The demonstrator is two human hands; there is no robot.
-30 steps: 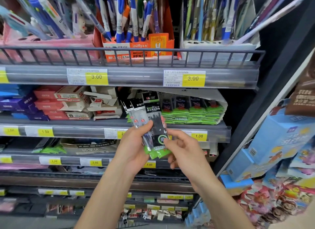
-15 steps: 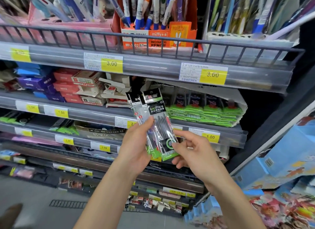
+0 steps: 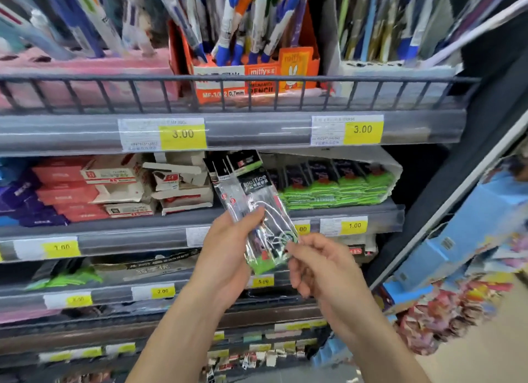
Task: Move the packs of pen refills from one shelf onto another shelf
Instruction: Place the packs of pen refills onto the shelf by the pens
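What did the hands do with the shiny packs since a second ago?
Not much changed. The left hand keeps gripping the fan of refill packs in front of the shelves. The right hand still pinches their lower edge. The camera view shifted; the green packs on the shelf stayed put.

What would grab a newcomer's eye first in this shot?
Mid-frame, the left hand grips a fan of clear pen refill packs, the right hand pinching their lower corner. Behind them on the second shelf sits a box of green-edged packs; an orange pencil box stands on the top shelf.
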